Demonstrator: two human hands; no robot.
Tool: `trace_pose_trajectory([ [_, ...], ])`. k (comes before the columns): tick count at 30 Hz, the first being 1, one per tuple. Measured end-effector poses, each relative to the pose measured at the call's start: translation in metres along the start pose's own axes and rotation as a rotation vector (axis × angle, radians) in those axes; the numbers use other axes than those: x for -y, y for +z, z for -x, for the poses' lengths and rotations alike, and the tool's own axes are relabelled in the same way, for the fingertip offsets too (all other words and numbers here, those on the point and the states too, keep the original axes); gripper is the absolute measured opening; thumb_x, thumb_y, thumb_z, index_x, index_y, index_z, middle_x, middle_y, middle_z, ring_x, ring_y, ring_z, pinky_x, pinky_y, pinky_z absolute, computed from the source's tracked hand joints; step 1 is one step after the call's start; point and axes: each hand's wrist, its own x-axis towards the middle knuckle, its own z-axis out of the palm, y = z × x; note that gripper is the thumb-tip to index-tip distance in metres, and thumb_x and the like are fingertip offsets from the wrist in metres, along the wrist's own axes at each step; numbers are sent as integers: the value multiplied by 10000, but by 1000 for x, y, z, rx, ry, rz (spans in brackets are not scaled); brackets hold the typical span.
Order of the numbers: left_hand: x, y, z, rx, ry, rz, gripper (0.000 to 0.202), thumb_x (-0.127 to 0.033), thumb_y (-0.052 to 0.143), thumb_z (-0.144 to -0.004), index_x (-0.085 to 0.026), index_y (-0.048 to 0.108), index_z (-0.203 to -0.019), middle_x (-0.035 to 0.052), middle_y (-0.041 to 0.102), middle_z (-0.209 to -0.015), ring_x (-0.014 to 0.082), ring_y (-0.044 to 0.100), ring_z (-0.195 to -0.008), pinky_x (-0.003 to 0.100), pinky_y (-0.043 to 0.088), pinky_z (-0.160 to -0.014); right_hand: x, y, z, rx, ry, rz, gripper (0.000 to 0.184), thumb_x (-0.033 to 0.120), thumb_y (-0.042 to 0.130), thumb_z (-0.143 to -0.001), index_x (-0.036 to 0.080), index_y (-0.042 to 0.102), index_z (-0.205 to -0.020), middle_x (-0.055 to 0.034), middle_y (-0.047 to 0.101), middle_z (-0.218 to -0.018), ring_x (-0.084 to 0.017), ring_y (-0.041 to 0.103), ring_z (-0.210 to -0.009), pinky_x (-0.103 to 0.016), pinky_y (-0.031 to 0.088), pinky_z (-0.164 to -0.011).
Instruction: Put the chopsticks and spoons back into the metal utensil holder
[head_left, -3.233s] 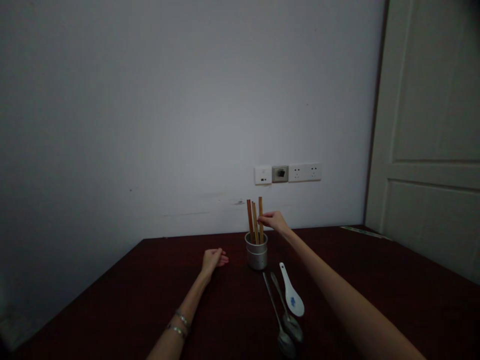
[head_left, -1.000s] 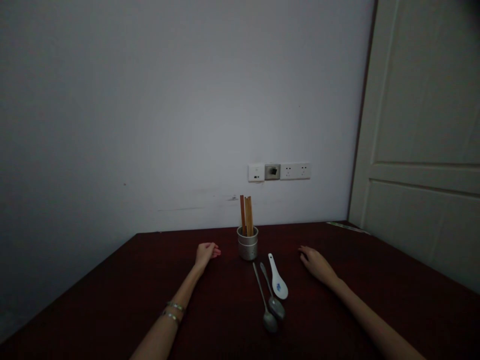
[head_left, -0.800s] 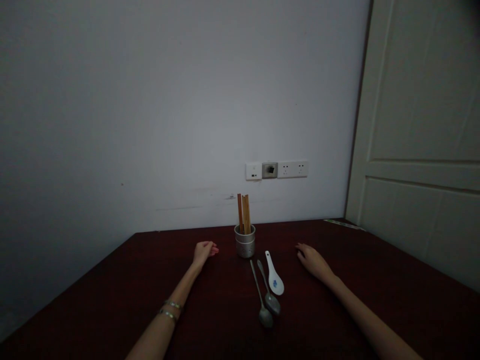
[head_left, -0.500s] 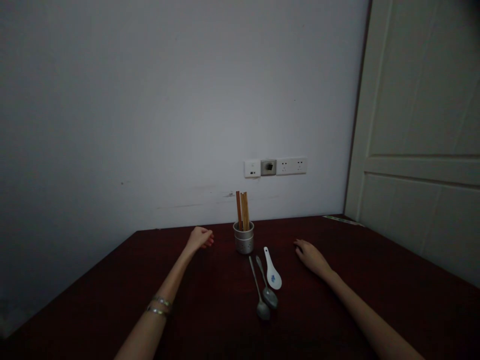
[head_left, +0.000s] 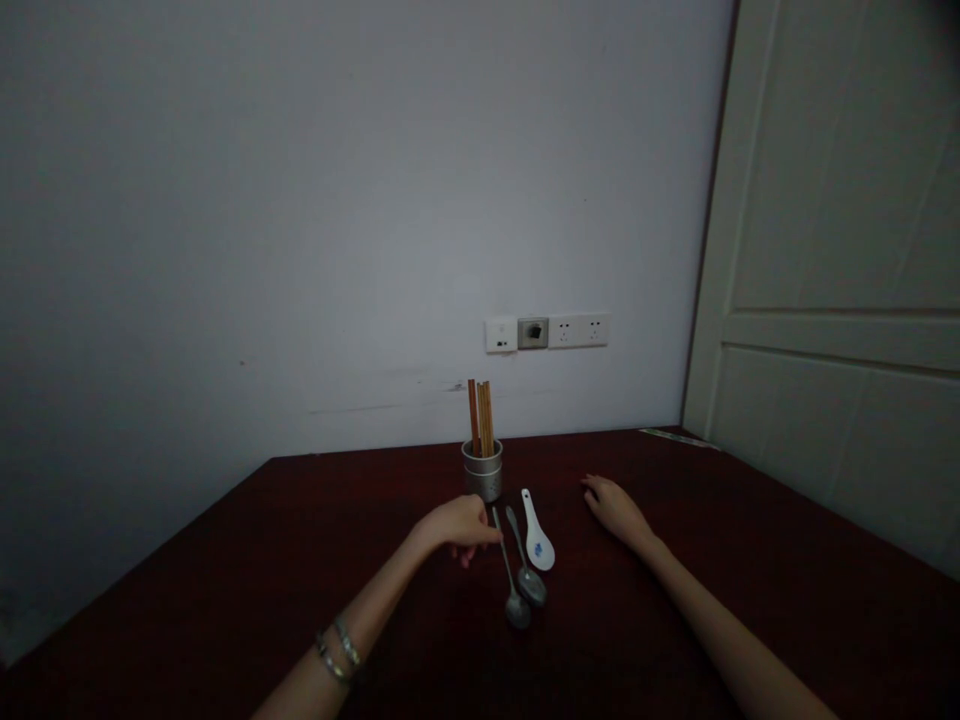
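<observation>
Just in front of a perforated metal holder (head_left: 482,480), my left hand (head_left: 461,522) reaches in from the left. Its thumb and forefinger are closed at the handle of a long metal spoon (head_left: 517,610), while the other fingers curl below. That spoon lies on the table, bowl toward me. Beside it are a second metal spoon (head_left: 532,588) and a white soup spoon (head_left: 540,550) with a blue mark. Several wooden chopsticks (head_left: 481,420) stand in the holder. To the right of the spoons, my right hand (head_left: 616,508) rests palm down on the table, open and holding nothing.
The dark red table (head_left: 225,580) meets a pale wall (head_left: 360,250) at its back. Sockets and a switch (head_left: 547,332) sit on that wall. A light panelled door (head_left: 832,400) borders the right side, and a thin strip (head_left: 679,437) lies near the back right corner.
My left hand has moved right and toward me, from left of the holder to the long metal spoon's handle. My right hand stays put. The view has shifted slightly.
</observation>
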Motion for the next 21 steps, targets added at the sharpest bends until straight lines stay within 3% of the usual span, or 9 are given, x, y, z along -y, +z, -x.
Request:
trace_pose_trajectory([
  [5, -1, 27, -22, -195, -98, -188, 266, -311, 438, -725, -145, 583, -577, 60, 576, -460, 188, 577, -451, 315, 462, -545, 0, -1, 0, -4, 5, -7, 379, 205, 396, -788, 91, 584, -1096, -144, 538, -1185, -219, 464, -1133, -318, 318, -975],
  [9, -6, 40, -27, -321, -123, -295, 295, -342, 421, -749, -146, 639, -724, 153, 666, -731, 264, 633, -746, 359, 454, -697, 0, -1, 0, -7, 14, -22, 366, 205, 405, -785, 109, 594, -1083, -129, 542, -1184, -211, 467, -1130, -312, 319, -975],
  [13, -11, 49, -25, -349, -111, -373, 373, -374, 389, -764, -123, 649, -857, 213, 638, -930, 322, 593, -901, 419, 439, -743, 0, -2, 0, -3, 21, -11, 366, 205, 407, -782, 110, 595, -1082, -125, 546, -1181, -208, 469, -1130, -308, 321, -974],
  [21, -7, 57, -26, -389, -116, -393, 337, -302, 387, -749, -133, 655, -865, 200, 639, -932, 298, 597, -887, 402, 438, -743, 1, -2, 0, -12, -3, -3, 376, 197, 392, -783, 79, 594, -1077, -151, 552, -1164, -216, 480, -1118, -316, 326, -970],
])
